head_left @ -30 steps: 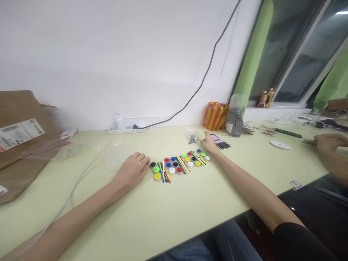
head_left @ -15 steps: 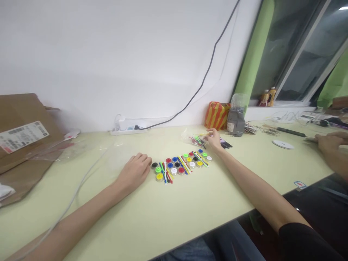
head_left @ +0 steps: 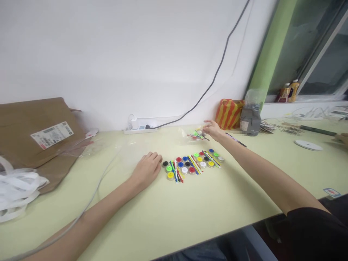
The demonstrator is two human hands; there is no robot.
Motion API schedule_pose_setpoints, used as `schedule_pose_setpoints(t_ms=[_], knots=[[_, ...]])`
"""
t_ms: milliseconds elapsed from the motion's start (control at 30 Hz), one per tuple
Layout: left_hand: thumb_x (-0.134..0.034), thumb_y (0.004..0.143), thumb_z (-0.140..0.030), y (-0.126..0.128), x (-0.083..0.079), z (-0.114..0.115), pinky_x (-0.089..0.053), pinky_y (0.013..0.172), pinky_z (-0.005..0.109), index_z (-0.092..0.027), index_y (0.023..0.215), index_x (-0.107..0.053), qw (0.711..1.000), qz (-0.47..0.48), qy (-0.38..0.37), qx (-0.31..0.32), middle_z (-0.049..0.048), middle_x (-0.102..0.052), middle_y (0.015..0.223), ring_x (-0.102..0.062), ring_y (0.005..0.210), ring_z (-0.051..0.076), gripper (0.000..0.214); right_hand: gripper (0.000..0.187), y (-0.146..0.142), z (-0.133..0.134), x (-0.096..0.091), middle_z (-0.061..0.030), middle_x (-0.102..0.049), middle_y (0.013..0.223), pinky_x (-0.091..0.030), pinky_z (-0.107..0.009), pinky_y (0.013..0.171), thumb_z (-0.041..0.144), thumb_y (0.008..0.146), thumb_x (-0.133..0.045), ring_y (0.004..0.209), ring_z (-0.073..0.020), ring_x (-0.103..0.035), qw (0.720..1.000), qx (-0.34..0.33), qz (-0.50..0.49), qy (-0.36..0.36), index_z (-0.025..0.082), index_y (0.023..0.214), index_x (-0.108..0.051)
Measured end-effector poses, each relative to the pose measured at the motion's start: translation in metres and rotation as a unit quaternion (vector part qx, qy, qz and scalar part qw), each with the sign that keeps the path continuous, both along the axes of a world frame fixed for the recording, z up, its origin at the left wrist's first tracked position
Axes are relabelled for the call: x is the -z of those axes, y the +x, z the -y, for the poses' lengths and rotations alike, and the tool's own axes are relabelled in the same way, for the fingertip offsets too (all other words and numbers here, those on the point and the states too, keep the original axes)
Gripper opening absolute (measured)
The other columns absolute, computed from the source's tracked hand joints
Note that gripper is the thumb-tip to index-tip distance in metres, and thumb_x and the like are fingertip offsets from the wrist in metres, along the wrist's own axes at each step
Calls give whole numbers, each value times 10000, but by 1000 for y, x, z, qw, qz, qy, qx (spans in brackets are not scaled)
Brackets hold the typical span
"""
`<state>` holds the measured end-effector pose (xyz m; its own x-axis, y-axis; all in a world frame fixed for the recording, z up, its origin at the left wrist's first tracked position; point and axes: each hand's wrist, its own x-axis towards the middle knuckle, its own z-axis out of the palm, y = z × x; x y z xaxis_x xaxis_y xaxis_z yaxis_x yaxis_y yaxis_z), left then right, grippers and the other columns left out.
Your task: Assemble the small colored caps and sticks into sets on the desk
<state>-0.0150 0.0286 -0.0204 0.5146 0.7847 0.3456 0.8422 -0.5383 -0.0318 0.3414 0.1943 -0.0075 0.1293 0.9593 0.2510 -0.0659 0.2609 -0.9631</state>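
Loosely open, the left hand [head_left: 146, 171] rests beside the rows of coloured plastic caps [head_left: 185, 166], while the right hand [head_left: 213, 130] has moved onto a clear plastic bag [head_left: 190, 135], its grip unclear.

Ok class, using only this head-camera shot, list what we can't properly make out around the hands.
Head view only:
Right hand: too blurred to tell whether it holds anything.
Bag: contents too small and blurred behind the plastic.
Phone: screen hidden by the right forearm.
Co-worker's hand: cut off by the right edge.
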Motion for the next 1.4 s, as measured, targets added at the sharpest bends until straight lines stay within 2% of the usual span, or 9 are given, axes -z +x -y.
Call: schedule_pose_setpoints(t_ms=[167, 367, 533, 700, 833, 933, 1067, 1167, 1400], knots=[[-358, 934, -174, -4, 3, -2, -442, 916, 432, -156, 1204, -512, 999, 17, 6, -46, 118, -601, 1150, -563, 1077, 268, 311, 502, -40, -1, -29, 33, -620, 740, -582, -301, 651, 22, 596, -657, 650, -136, -648, 992, -108, 63, 22, 211, 1040, -522], [-388, 951, -313, -17, 5, -11, -421, 980, 463, -84, 1498, -269, 992, 36, 12, -121, 190, -539, 1315, -532, 1191, 324, 604, 523, -99, -2, -61, 13, -640, 723, -560, -272, 570, -29, 579, -609, 623, -165, -664, 971, -194, 135, 48, 192, 1049, -545], [-383, 967, -488, -20, 7, -14, -422, 981, 450, -75, 1579, -31, 990, 61, -7, -125, 221, -531, 1354, -552, 1196, 335, 817, 534, -141, -3, -80, 23, -620, 739, -540, -249, 532, -22, 617, -571, 602, -162, -667, 925, -267, 248, 107, 197, 1101, -511], [-343, 954, -634, -21, 10, -16, -407, 992, 430, -74, 1582, -6, 988, 77, -47, -122, 219, -560, 1363, -553, 1234, 337, 907, 593, -171, 1, -96, 26, -585, 773, -520, -243, 540, -57, 612, -465, 575, -131, -634, 873, -294, 346, 179, 181, 1155, -486], [-283, 974, -625, -21, 10, -17, -380, 1026, 429, -50, 1579, -42, 987, 59, -75, -126, 234, -504, 1442, -522, 1288, 341, 868, 619, -180, 6, -113, 20, -586, 792, -505, -250, 609, -79, 628, -440, 604, -113, -591, 827, -271, 418, 262, 170, 1191, -494], [-248, 988, -613, -20, 9, -16, -366, 1041, 425, -75, 1581, -101, 988, 45, -80, -122, 222, -470, 1484, -511, 1308, 337, 814, 617, -178, 8, -130, 10, -595, 815, -482, -250, 635, -88, 646, -442, 644, -117, -572, 807, -247, 441, 305, 168, 1203, -513], [-236, 989, -627, -20, 9, -16, -372, 1034, 439, -87, 1578, -145, 990, 39, -71, -113, 208, -483, 1478, -515, 1301, 339, 805, 581, -164, 13, -151, 2, -589, 830, -473, -261, 656, -95, 665, -446, 651, -117, -560, 813, -205, 433, 332, 160, 1177, -546], [-243, 989, -627, -21, 10, -16, -372, 1040, 437, -85, 1581, -132, 991, 40, -69, -107, 212, -466, 1494, -513, 1309, 335, 810, 566, -152, 17, -159, -2, -598, 843, -472, -268, 668, -94, 674, -459, 663, -121, -559, 822, -194, 422, 329, 170, 1164, -557], [-271, 993, -606, -20, 7, -14, -384, 1030, 407, -68, 1574, -142, 991, 46, -81, -97, 231, -526, 1435, -520, 1320, 314, 802, 490, -159, 30, -149, -3, -664, 794, -457, -276, 734, -87, 698, -496, 749, -141, -597, 809, -225, 414, 353, 161, 1113, -579]])
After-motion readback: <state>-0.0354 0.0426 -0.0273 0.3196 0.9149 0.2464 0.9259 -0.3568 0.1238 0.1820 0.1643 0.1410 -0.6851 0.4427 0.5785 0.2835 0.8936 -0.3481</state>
